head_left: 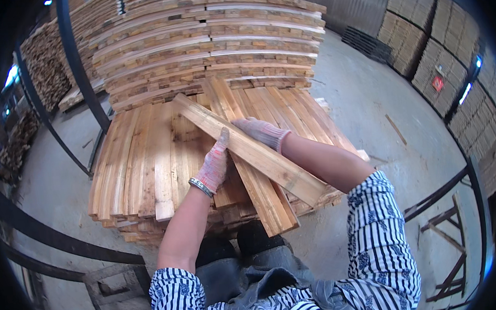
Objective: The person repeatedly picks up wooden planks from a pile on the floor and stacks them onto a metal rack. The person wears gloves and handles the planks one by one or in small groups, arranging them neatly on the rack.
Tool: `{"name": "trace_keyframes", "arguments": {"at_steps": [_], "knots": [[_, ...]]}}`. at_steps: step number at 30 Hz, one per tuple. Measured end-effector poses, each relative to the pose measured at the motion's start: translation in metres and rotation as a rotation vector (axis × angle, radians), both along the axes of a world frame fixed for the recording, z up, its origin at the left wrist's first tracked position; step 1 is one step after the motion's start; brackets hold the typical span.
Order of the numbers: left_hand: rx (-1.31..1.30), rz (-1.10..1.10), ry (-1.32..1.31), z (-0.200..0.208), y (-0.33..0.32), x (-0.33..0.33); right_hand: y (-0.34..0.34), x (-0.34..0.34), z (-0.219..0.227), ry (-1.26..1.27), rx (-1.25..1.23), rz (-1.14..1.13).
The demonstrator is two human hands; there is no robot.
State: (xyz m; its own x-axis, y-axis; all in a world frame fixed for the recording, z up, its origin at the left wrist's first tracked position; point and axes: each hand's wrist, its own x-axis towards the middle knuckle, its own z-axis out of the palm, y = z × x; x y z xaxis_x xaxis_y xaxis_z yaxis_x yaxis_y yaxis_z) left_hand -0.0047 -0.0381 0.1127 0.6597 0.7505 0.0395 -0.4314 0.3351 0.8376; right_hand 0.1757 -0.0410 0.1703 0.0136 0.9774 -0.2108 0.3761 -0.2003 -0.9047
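On my feed the upper board (276,164) sits mid-frame, its long axis slanting from upper centre-left down to lower right. It lies between my two gloved hands. The left hand (212,167) is at its lower-left edge, thumb laid over the top face; I read those fingers as clamped on it, though most are hidden beneath. The right hand (256,132) is against the opposite, upper-right edge, its fingers partly out of sight, so I can't tell whether they are closed on the wood. The left is nearer the upper-left end; the right sits closer to the middle.

Beneath, the crossing board (255,194) runs more steeply, its near end pointing at the bottom of the frame. Both boards lie over a layer of boards (130,161) set side by side. Behind rises a tall timber stack (209,53). Concrete floor (362,87) spreads right, bundled timber (439,66) fills the upper right, and a dark post (78,63) stands upper left.
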Motion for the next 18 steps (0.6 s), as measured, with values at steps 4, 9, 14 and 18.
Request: {"name": "trace_keyframes", "arguments": {"at_steps": [4, 9, 14, 18], "knots": [[0.108, 0.077, 0.136, 0.000, -0.006, 0.002, 0.011, -0.008, -0.025, 0.178, 0.037, -0.143], [-0.234, 0.080, -0.287, -0.009, 0.012, -0.002, -0.003, 0.009, 0.000, -0.136, 0.262, -0.130], [-0.362, 0.122, -0.317, -0.011, 0.025, -0.010, -0.021, 0.063, 0.074, -0.741, 0.161, -0.030], [-0.301, 0.146, -0.133, -0.009, 0.024, -0.010, -0.058, 0.076, 0.055, -1.026, -0.065, -0.041]]}}
